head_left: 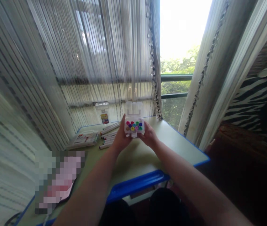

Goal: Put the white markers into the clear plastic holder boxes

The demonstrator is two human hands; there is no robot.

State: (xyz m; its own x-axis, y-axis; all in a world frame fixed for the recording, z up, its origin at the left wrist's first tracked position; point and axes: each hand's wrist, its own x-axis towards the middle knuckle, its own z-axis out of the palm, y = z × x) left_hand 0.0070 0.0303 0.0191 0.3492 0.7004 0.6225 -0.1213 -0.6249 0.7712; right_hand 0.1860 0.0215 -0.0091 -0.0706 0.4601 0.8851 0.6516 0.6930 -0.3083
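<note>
Between my two hands is a clear plastic marker case (134, 132), its lid (134, 109) swung up at the back. Inside it stand several markers (133, 125) with colourful ends facing me: pink, red, green, blue, yellow and others. My left hand (122, 135) is wrapped round the left side of the case. On the opposite side, my right hand (149, 134) grips it, fingers partly hidden underneath. Just left of my left hand, several loose markers (107, 138) lie on the table.
The pale table (173, 147) has a blue rim and a blue front tray (138, 185). A flat clear case (84, 139) lies at left, near a pixelated pink item (64, 175). Another clear container (104, 113) stands at the back, before striped curtains (114, 56).
</note>
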